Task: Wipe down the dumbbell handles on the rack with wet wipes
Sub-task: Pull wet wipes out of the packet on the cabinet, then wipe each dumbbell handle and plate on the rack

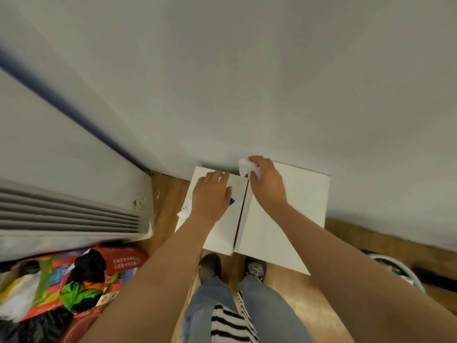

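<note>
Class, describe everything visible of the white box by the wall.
The white box looks like cardboard, its two top flaps folded shut and meeting at a dark seam. It stands against the wall, before the person's feet. The left hand lies flat on the left flap; the right hand, gripping a white wipe, touches the right flap.

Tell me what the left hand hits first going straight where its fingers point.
Likely the wall: the left hand lies on the box's left flap, fingertips near its far edge, wall just beyond. Depth unclear.

Soft, even indoor light, faint shadows; wide-angle bending at the edges, with slight overall blur.
</note>
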Motion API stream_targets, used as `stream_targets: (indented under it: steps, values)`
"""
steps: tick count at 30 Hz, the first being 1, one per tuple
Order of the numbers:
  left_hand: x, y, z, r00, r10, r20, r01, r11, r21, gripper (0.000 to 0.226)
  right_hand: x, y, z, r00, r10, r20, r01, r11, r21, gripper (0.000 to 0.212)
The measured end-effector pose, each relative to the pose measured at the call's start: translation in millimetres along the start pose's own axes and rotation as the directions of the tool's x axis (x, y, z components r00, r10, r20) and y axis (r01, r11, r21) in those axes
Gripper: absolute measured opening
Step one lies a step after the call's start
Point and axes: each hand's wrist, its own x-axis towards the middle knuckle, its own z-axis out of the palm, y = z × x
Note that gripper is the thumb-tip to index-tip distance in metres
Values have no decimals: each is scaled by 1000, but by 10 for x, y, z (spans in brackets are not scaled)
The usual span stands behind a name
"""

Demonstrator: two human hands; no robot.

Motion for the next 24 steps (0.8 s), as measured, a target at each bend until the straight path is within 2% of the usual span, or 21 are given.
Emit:
stream_targets:
  steps: [4,8,14,21,24]
  values:
    - [57,374,-500,991,62,-115,-65,997,-27,43,-77,-137,-611,999,-37,-36,35,998,-54,39]
    - [74,738,-946,975,132,-179,-127,991,37,47,-227,-191,-1201,990,-78,-117,62,989,-131,38]
    - [-120,1327,-1395,928,289,-234,-272,957,103,44,-715,-173,-1982,968,-53,-244,0,977,-212,38]
    - [-760,2162,-1576,801,535,-269,-501,845,186,41,-1595,-138,-2643,925,-25,-378,-85,959,-272,37]
    - [-963,2586,-1633,755,603,-257,-555,797,237,41,-2002,-53,-2929,909,-14,-417,-118,950,-289,36]
